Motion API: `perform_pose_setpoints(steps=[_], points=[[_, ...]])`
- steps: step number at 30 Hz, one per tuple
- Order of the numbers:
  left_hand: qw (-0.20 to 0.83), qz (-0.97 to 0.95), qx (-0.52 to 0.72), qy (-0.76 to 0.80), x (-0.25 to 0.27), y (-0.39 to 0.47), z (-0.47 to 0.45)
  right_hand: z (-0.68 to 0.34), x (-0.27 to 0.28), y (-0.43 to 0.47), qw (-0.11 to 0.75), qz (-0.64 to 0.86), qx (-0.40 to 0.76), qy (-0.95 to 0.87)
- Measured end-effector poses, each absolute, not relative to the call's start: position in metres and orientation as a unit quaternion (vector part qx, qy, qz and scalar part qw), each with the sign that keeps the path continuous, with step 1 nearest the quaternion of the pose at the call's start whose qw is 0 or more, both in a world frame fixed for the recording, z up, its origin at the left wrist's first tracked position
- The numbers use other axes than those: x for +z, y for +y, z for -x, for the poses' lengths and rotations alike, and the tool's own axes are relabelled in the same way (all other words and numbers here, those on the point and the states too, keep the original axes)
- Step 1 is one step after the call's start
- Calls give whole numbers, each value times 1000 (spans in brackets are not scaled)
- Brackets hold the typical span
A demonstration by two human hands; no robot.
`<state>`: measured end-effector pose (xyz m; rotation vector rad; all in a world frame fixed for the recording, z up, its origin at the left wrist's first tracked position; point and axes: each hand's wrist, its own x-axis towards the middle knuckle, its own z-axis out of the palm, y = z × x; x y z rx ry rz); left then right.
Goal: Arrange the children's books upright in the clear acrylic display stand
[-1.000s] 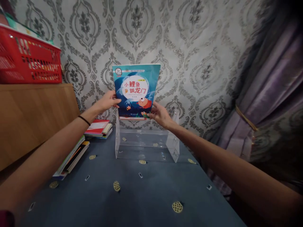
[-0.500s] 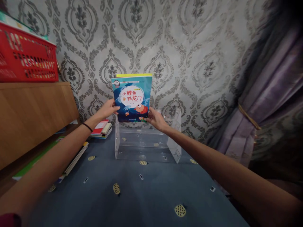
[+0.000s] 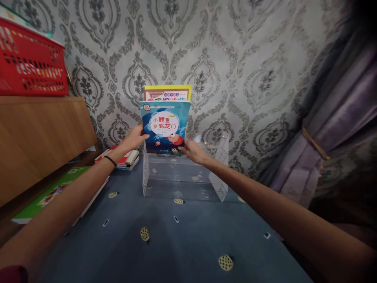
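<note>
At twelve o'clock, the left hand (image 3: 136, 136) and right hand (image 3: 193, 151) pinch a blue rectangular paperback (image 3: 163, 127), not yet released, at a clear acrylic rack (image 3: 180, 181).

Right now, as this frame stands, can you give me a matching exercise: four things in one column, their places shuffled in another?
Things
1. blue book
2. yellow-edged book
3. red basket
4. clear rack

Places
A. on the wooden cabinet
B. standing on the dark cloth
C. between left hand and right hand
D. showing just above the blue book's top edge

Pairs: 1-C, 2-D, 3-A, 4-B
</note>
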<state>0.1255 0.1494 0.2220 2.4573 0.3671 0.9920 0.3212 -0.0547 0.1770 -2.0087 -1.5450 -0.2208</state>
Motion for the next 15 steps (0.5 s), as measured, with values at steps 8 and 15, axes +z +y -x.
perform_pose_setpoints(steps=[8, 15], points=[[133, -910, 339, 198, 218, 142, -124, -318, 181, -57, 230, 786, -65, -569], [115, -900, 356, 224, 212, 134, -122, -317, 179, -55, 220, 803, -74, -549]])
